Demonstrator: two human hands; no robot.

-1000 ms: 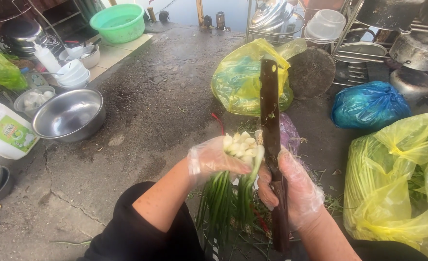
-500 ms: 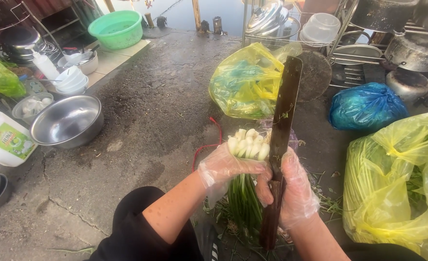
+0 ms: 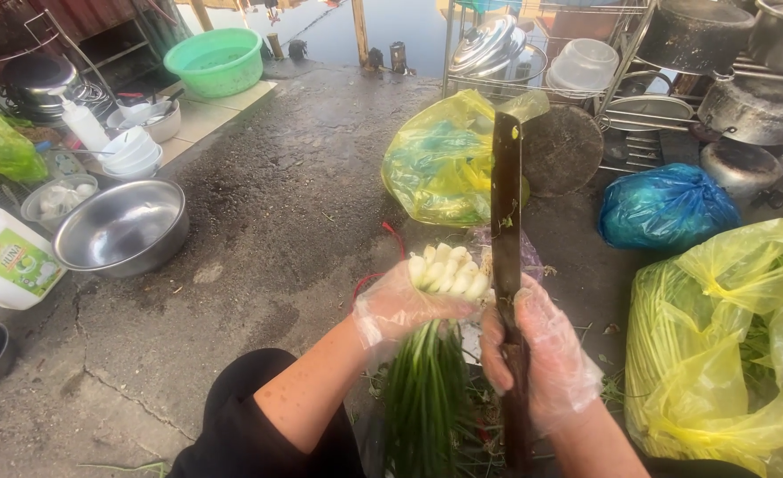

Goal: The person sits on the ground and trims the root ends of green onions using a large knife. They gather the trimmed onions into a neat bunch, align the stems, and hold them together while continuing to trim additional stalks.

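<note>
My left hand point(image 3: 400, 307), in a thin clear plastic glove, grips a bunch of green onions point(image 3: 429, 389) just below their white bulb ends point(image 3: 449, 270), which point away from me. My right hand point(image 3: 542, 354), also gloved, holds the handle of a long dark cleaver point(image 3: 505, 204). Its blade stands nearly upright, right beside the white ends. The green leaves hang down between my knees.
A steel bowl point(image 3: 122, 228) and a white jug point(image 3: 7, 257) sit on the concrete at the left. Yellow bags of greens point(image 3: 719, 354) point(image 3: 436, 159) and a blue bag point(image 3: 666, 205) lie ahead and right. A rack of pots point(image 3: 719, 80) and a green basin point(image 3: 214, 60) stand behind.
The cleaver has swung from tilting right back to nearly upright beside the onion ends. My view has shifted slightly; both hands keep their hold.
</note>
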